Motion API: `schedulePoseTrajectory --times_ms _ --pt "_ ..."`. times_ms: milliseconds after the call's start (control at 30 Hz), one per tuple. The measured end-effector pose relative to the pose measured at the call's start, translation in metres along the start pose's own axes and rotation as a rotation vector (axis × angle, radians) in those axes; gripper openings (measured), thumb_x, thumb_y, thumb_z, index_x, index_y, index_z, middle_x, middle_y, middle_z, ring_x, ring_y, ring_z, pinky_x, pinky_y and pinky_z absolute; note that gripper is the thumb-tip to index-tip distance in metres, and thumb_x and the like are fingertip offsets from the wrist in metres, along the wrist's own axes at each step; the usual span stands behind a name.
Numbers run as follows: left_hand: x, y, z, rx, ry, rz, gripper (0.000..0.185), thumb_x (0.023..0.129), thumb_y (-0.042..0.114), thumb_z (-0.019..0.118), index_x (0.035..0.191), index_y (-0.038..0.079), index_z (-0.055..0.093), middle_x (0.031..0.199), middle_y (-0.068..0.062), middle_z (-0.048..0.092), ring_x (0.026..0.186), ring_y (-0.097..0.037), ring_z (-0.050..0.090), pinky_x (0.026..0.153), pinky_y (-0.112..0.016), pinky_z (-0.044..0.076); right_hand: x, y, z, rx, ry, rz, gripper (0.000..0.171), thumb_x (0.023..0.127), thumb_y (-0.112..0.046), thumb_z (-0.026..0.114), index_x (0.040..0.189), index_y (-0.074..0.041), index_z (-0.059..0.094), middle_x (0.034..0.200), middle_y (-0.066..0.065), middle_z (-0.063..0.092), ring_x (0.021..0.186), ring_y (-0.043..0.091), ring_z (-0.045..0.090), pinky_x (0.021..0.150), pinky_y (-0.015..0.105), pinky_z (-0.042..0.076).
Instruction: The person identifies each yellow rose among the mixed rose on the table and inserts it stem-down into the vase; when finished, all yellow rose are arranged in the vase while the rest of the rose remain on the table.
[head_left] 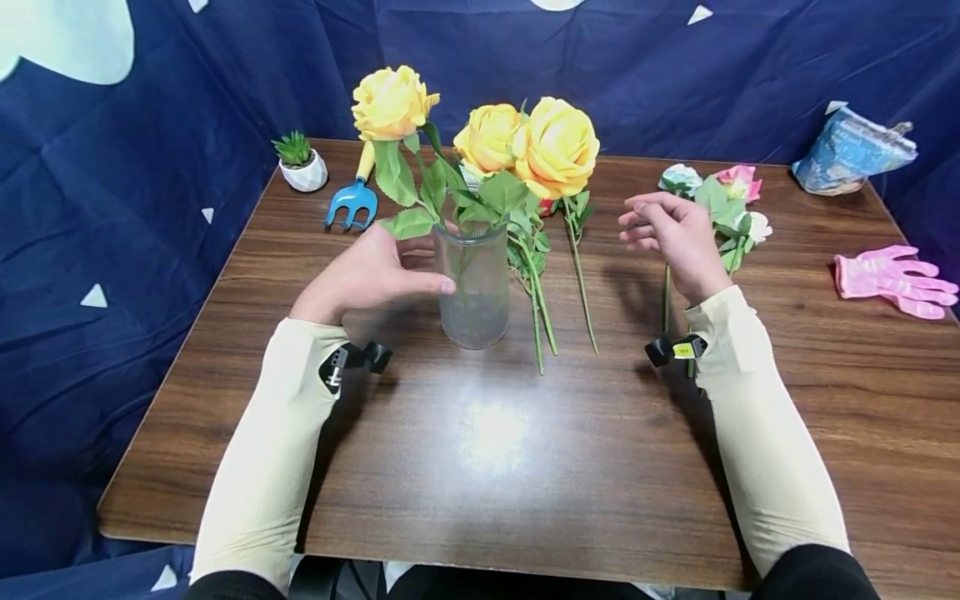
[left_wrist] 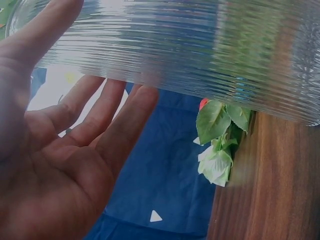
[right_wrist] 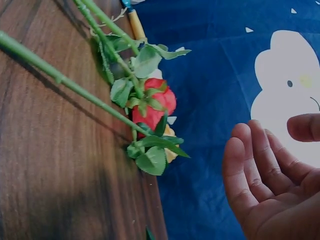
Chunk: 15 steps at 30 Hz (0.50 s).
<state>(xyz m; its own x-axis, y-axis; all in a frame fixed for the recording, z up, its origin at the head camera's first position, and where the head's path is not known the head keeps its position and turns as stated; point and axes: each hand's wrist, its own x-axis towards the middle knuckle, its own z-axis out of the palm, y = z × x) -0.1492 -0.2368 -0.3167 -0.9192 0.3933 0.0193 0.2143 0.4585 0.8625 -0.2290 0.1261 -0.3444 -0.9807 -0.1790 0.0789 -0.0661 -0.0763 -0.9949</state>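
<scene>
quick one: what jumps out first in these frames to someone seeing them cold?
The yellow roses at the table's middle, one standing in the ribbed glass vase. The left hand touches the vase's side; the right hand hovers empty near loose flowers. Pink gloves lie at the right edge.

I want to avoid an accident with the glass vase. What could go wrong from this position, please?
1. The glass vase carries one tall yellow rose leaning left, so it may be top-heavy. The left hand only touches its side with straight fingers; a push could tip it.
2. Loose stems lie right beside the vase; dragging one might knock it.
3. The right hand hovers empty above more flowers and could sweep them off the table.
</scene>
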Motion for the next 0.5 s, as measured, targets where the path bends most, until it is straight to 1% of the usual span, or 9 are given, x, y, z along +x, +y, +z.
schedulePoseTrajectory --times_ms 133,267,367,500 --pt "0.0 0.0 0.0 -0.019 0.001 -0.015 0.064 0.086 0.006 0.083 0.143 0.003 0.055 0.147 -0.01 0.057 0.138 -0.03 0.053 0.118 -0.044 0.043 0.003 0.005 0.001 -0.034 -0.023 0.054 0.024 0.106 -0.008 0.05 0.095 -0.012 0.071 0.081 -0.001 0.075 0.068 0.007 0.072 0.063 0.019 0.061" --pt "-0.001 0.0 0.0 -0.028 0.004 -0.015 0.063 0.086 0.005 0.083 0.143 0.002 0.055 0.147 -0.01 0.057 0.137 -0.03 0.054 0.117 -0.044 0.044 0.006 0.009 0.0 -0.071 -0.04 0.12 0.02 0.107 -0.013 0.047 0.105 -0.003 0.065 0.082 -0.003 0.075 0.07 0.007 0.072 0.063 0.019 0.061" --pt "-0.001 0.0 0.0 -0.022 0.003 -0.013 0.063 0.086 0.005 0.083 0.142 0.002 0.056 0.147 -0.01 0.057 0.137 -0.029 0.054 0.117 -0.043 0.044 0.009 0.012 0.0 -0.093 -0.047 0.176 0.024 0.108 -0.015 0.046 0.114 0.003 0.061 0.083 -0.003 0.075 0.071 0.007 0.072 0.065 0.02 0.061" --pt "0.0 0.0 0.0 -0.003 0.003 -0.018 0.062 0.086 0.007 0.083 0.142 0.003 0.056 0.147 -0.01 0.057 0.137 -0.03 0.055 0.117 -0.044 0.044 0.012 0.016 0.001 -0.081 -0.06 0.249 0.031 0.108 -0.016 0.044 0.123 0.008 0.057 0.084 -0.002 0.075 0.072 0.008 0.072 0.067 0.02 0.062"
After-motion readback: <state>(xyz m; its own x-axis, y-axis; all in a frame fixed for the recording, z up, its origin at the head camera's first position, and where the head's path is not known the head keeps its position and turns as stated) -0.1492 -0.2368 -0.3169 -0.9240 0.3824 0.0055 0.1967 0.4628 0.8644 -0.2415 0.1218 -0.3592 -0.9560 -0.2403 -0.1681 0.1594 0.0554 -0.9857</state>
